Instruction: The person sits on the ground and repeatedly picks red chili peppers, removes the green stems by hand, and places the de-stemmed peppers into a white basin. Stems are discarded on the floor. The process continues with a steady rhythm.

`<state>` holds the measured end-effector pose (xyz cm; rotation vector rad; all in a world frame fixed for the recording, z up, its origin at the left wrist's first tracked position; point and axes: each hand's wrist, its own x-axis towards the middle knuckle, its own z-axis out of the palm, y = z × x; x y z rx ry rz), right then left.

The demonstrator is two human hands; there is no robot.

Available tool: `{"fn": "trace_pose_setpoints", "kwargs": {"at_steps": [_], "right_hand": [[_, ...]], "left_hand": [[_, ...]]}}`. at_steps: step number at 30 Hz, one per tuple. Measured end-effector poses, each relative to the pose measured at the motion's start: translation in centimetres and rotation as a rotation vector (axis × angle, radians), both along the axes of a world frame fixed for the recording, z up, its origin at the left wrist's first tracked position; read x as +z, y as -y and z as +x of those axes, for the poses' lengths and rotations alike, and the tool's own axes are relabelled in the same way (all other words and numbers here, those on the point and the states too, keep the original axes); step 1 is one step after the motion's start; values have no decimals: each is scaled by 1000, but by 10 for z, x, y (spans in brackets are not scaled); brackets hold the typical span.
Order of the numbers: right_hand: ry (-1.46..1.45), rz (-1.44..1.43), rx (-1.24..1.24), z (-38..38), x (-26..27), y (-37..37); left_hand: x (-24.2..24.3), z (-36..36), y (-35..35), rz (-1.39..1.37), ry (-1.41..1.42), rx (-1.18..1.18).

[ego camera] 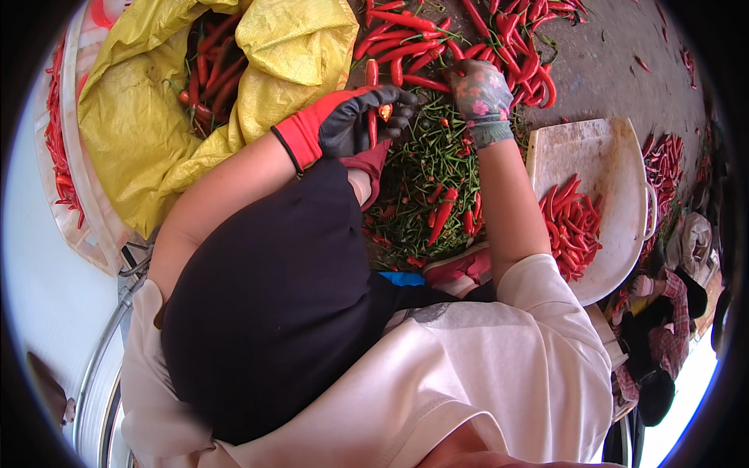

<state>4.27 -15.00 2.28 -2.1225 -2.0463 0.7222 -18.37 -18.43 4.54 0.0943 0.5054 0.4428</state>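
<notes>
My left hand [357, 120], in a red and black coated work glove, grips a red chili pepper [371, 73] that stands upright across the fingers. A small orange-red piece [384, 112], which looks like a chili's cut end, shows between those same fingers. In a grey floral glove, my right hand [481, 96] reaches to the edge of a heap of red chilies [404, 44] on the ground. Its fingertips are curled and partly hidden, so a grip on a pepper is unclear. Below both hands lies a pile of green chili stems [436, 158] with some red pieces in it.
A yellow woven sack [134, 111] holding chilies [219, 76] stands at left, beside a white crate [88, 175]. At right, a white plastic scoop-shaped container [608, 234] holds stemless chilies [569, 228]. Another person [667, 339] in a checked sleeve sits far right, near more chilies [664, 169].
</notes>
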Motion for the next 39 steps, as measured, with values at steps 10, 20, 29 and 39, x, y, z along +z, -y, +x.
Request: {"fn": "trace_pose_setpoints", "kwargs": {"at_steps": [10,20,29,39], "right_hand": [[-1088,20,-531,28,29,-26],[-1470,-95,-496,38,103,19],[-1540,-355,-557,7,89,28],[45,-695,433,31,106,9]], "left_hand": [[-19,-2,-10,167,-157,79],[11,35,-53,314,-212,342],[61,49,-34,573,-163,-212],[29,30,-27,205,-455,85]]}}
